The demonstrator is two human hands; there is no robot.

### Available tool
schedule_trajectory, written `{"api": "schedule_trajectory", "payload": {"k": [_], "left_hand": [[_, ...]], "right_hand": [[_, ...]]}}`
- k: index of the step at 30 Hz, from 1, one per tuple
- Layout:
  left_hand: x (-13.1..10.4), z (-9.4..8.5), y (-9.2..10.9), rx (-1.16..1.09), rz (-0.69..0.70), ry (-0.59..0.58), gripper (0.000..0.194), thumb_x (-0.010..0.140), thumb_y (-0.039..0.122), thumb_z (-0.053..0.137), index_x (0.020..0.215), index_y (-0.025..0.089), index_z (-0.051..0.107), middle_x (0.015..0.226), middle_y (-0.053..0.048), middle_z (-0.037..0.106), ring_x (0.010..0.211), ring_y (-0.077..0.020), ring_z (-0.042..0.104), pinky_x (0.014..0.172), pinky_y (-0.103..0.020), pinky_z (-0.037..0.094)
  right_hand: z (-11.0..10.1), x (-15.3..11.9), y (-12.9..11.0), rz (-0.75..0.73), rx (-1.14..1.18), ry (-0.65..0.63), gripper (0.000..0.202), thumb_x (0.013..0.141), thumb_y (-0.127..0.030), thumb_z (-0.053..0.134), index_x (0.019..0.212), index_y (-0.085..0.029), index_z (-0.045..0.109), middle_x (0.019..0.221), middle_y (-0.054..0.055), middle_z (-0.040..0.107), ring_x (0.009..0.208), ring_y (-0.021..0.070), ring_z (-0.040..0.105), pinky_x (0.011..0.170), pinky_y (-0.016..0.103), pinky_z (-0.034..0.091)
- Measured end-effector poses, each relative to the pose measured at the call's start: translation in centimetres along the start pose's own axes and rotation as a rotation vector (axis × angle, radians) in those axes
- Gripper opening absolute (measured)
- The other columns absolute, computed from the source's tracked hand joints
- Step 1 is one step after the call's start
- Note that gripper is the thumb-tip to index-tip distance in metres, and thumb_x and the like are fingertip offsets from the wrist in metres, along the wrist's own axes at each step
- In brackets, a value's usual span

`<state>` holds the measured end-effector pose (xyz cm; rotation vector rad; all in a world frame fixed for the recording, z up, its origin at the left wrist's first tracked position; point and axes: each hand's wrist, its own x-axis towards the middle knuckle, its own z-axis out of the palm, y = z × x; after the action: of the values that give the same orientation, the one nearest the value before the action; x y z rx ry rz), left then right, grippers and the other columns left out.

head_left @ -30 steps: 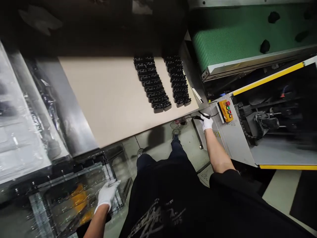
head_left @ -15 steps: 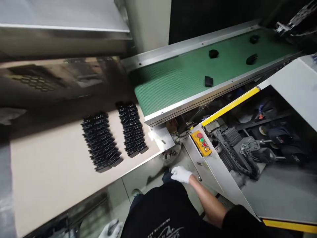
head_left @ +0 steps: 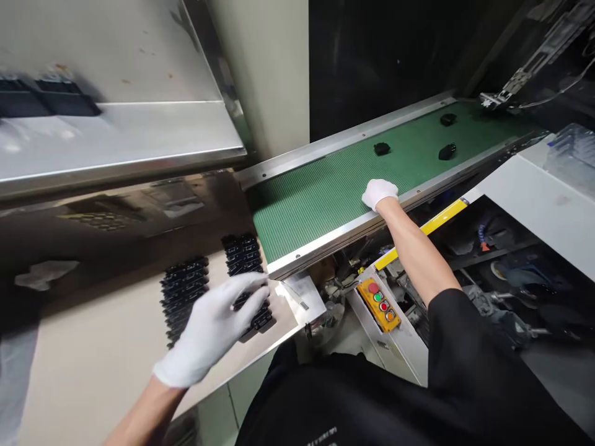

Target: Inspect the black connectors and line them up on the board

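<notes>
We are closing our right hand (head_left: pixel 380 192) over something on the belt (head_left: pixel 325 192)'s near edge (contents hidden); our left hand (head_left: pixel 214 328), fingers spread and empty, is hovering over the parts (head_left: pixel 244 254) beside the belt: light, rigid, best pinched by the sides.

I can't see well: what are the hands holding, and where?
Left hand holds nothing, spread open over the black parts. Right hand lies curled on the green belt; any grip cannot be told.

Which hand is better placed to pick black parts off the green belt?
Right. The right hand already rests on the conveyor belt, nearest the loose black parts. The left hand hovers over the stacked rows.
</notes>
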<state>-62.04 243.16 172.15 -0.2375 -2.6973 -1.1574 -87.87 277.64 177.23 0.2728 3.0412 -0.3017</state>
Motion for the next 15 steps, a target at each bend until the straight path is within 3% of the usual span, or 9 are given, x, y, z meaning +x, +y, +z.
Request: {"api": "schedule_trajectory", "payload": {"k": [2,4,6,7,9,11,13,15], "left_hand": [[6.3,-0.4,2.3,-0.028,0.122,-0.023,0.031,0.097,0.053,0.069,0.109,0.026,0.081,0.103,-0.003,0.084,0.090,-0.0245,0.078,0.093,-0.036,0.064],[14.0,0.9,4.1,-0.049,0.218,-0.028,0.031,0.098,0.050,0.066,0.110,0.025,0.081,0.107,-0.004,0.083,0.096,-0.0253,0.078,0.100,-0.038,0.062],[22.8,4.3,5.8,-0.044,0.310,-0.039,0.035,0.099,0.043,0.060,0.119,0.022,0.079,0.121,-0.007,0.081,0.112,-0.0280,0.075,0.110,-0.042,0.058],[27.3,6.8,6.8,-0.032,0.353,-0.060,0.041,0.099,0.039,0.057,0.129,0.019,0.075,0.132,-0.010,0.078,0.120,-0.0292,0.072,0.115,-0.044,0.055],[35.8,12.9,9.0,0.036,0.401,-0.167,0.058,0.096,0.033,0.059,0.149,0.011,0.063,0.152,-0.018,0.067,0.136,-0.0332,0.064,0.121,-0.049,0.049],[42.5,19.1,11.5,0.141,0.369,-0.290,0.075,0.091,0.031,0.066,0.160,0.009,0.050,0.162,-0.025,0.055,0.145,-0.0405,0.055,0.120,-0.056,0.047],[46.8,24.2,13.7,0.203,0.306,-0.360,0.085,0.086,0.034,0.074,0.163,0.008,0.046,0.165,-0.029,0.049,0.148,-0.0463,0.050,0.118,-0.063,0.045],[49.0,27.6,14.9,0.200,0.227,-0.388,0.086,0.085,0.044,0.080,0.155,0.002,0.053,0.162,-0.030,0.052,0.150,-0.0459,0.046,0.121,-0.067,0.039]], "right_hand": [[-0.5,-2.4,0.7,-0.077,0.083,0.066,0.038,0.093,-0.017,0.058,0.125,-0.003,0.073,0.125,0.025,0.074,0.121,0.0315,0.071,0.109,0.049,0.051],[-0.5,-7.5,1.7,-0.175,0.345,0.161,0.041,0.093,-0.024,0.060,0.132,-0.015,0.071,0.129,0.016,0.074,0.122,0.0282,0.070,0.112,0.046,0.051],[1.1,-14.5,2.7,-0.175,0.821,0.190,0.043,0.089,-0.029,0.064,0.131,-0.024,0.070,0.129,0.010,0.073,0.120,0.0263,0.070,0.113,0.045,0.052],[2.6,-18.3,2.9,-0.104,1.034,0.133,0.044,0.086,-0.029,0.066,0.130,-0.026,0.071,0.126,0.008,0.074,0.116,0.0259,0.071,0.111,0.044,0.054],[7.1,-25.6,3.0,0.220,1.358,-0.060,0.052,0.078,-0.025,0.064,0.128,-0.028,0.074,0.115,0.007,0.076,0.102,0.0266,0.074,0.100,0.046,0.060],[12.2,-31.6,2.7,0.679,1.499,-0.048,0.052,0.066,-0.027,0.070,0.117,-0.031,0.079,0.104,0.004,0.077,0.097,0.0301,0.077,0.091,0.048,0.063],[16.3,-36.2,2.1,0.917,1.514,0.006,0.032,0.059,-0.031,0.075,0.090,-0.030,0.079,0.076,0.002,0.071,0.083,0.0352,0.078,0.074,0.049,0.064],[18.9,-39.8,1.6,1.082,1.504,0.058,0.018,0.058,-0.037,0.077,0.073,-0.028,0.074,0.061,0.001,0.063,0.072,0.0357,0.076,0.066,0.049,0.064]]}}
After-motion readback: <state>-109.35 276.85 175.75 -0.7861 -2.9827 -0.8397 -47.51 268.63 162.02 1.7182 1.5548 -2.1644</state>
